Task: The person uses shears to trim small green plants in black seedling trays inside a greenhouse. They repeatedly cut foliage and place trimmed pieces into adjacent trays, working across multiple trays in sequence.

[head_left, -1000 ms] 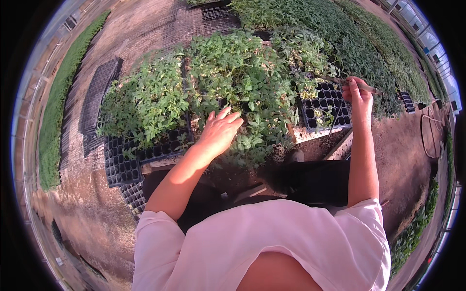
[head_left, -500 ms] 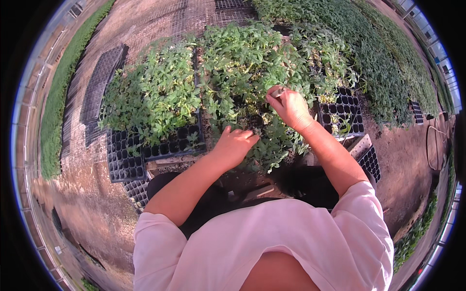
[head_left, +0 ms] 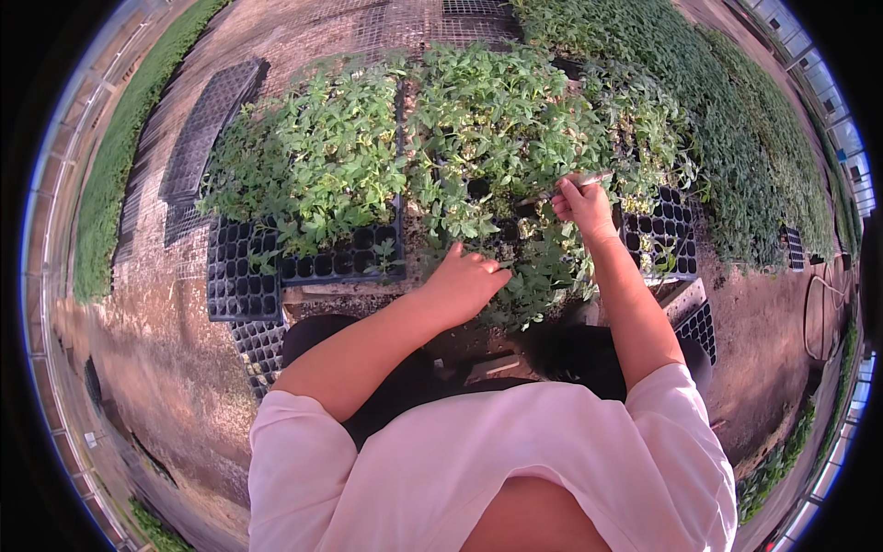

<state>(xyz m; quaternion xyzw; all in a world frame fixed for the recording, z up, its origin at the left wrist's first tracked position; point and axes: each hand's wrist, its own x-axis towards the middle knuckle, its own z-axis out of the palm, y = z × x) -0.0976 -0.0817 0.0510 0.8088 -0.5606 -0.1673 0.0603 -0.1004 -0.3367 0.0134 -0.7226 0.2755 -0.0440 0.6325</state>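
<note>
My right hand (head_left: 585, 208) is closed round a slim pale metal tool (head_left: 598, 178); its exact kind I cannot make out. One end juts past the thumb, and the other reaches left over the seedlings. Below and to the left, my left hand (head_left: 467, 283) has its fingers apart and holds nothing that I can see, at the near edge of the leaves. Leafy green seedlings (head_left: 487, 101) crowd the middle tray between and beyond both hands. A few dark cells (head_left: 506, 230) show among the leaves there.
A black cell tray (head_left: 340, 262) of seedlings lies to the left, its front cells bare. Another seedling tray (head_left: 670, 225) stands to the right. Stacked trays (head_left: 207, 129) lie at far left. Dense green plants (head_left: 727, 138) fill the far right. A hose (head_left: 814, 317) loops over the ground.
My right hand has turned, and the tool now shows lengthwise, slanting across the plants. My left hand stays near the front leaves. The whole view has shifted slightly.
</note>
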